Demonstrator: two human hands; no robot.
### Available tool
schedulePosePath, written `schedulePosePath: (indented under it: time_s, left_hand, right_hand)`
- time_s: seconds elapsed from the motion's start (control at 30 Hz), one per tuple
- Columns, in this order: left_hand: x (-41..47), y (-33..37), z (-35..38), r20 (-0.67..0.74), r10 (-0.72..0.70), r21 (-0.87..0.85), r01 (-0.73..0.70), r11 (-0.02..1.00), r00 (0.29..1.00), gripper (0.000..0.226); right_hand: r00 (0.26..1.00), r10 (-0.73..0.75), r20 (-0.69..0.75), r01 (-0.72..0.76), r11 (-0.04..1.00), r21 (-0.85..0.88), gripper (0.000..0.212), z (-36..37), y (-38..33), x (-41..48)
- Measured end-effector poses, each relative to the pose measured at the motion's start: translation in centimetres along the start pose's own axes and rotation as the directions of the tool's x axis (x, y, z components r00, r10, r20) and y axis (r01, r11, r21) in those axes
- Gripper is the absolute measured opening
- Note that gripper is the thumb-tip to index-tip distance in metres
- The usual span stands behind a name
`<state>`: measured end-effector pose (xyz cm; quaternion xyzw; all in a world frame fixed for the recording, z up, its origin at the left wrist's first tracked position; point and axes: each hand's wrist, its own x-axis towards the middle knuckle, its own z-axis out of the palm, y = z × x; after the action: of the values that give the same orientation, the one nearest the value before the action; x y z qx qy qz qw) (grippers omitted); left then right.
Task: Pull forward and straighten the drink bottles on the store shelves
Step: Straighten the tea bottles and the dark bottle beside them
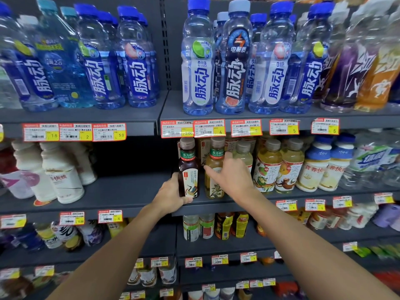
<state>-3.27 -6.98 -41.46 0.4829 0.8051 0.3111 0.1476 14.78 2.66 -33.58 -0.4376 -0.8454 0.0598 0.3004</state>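
Drink bottles [191, 228] crowd the grey store shelves as we reach both bare arms toward the middle shelf [121, 191], just right of the upright that splits the two bays. Our left hand [171, 197] grips the dark tea bottle [188, 169] low on its body, thumb hooked across the front of the base and fingers wrapped round the far side. The bottle stands upright at the shelf's front edge, its bird label facing out. Just beside it stands the amber tea bottle [213, 182]. Our right hand [230, 175] lies open across its front, forefinger stretched straight over the label and thumb raised by the neck. Both bottles carry green neck bands and brown caps. Yellow tea bottles [268, 167] continue the row to the right, and white milk-drink bottles [62, 180] sit in the left bay. Blue sports-drink bottles [198, 61] fill the shelf above, over a strip of red-and-yellow price tags [208, 128].
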Motion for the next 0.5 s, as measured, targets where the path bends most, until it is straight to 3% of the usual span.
schedulePosePath:
  time_s: [0.5]
  left_hand:
    - [-0.05,0.29,-0.15,0.012,-0.011,0.025,0.011,1.0,1.0,0.078]
  right_hand:
    - [1.0,-0.015,-0.014,0.015,1.0,0.006,0.061,0.61,0.53,-0.36]
